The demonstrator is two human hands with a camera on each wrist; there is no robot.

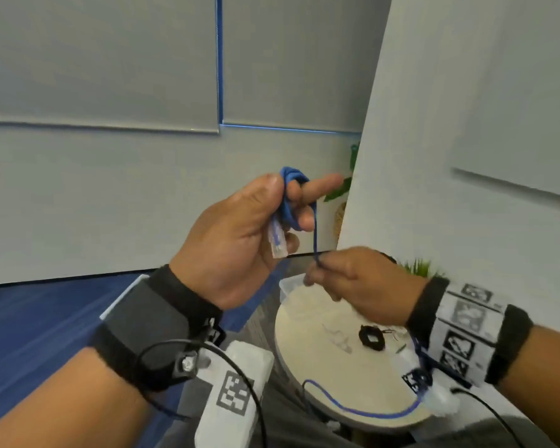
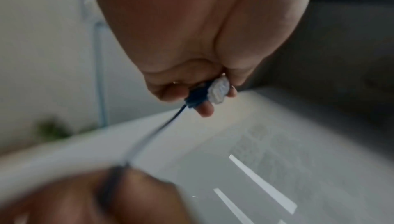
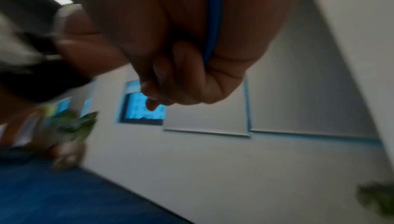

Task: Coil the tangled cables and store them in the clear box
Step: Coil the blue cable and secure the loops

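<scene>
we see the left hand [image 1: 236,240] raised above the round counter [image 1: 307,354], palm turned toward the camera. its grip is closed around a small coil of the blue cable [image 1: 291,202]: several loops go round the curled fingers [image 1: 299,189], and the thumb presses the loops from the left side. the clear plug [image 1: 278,240] at the cable end lies against the palm. one finger points out straight to the right.

from the coil one strand goes down to the right hand [image 1: 356,282], which is lower and a little to the right. its grip is together on the strand, thumb and fingertips pinching it, the other fingers curled in. in the right wrist view the cable [image 3: 213,25] runs across the palm into the closed fingers.

the rest of the blue cable lies in a loose curve on the near edge of the counter. the clear box [image 1: 291,289] stands on the far side of the counter, partly hidden behind the right hand. a small black coil [image 1: 371,338] lies on the counter near the middle.
</scene>
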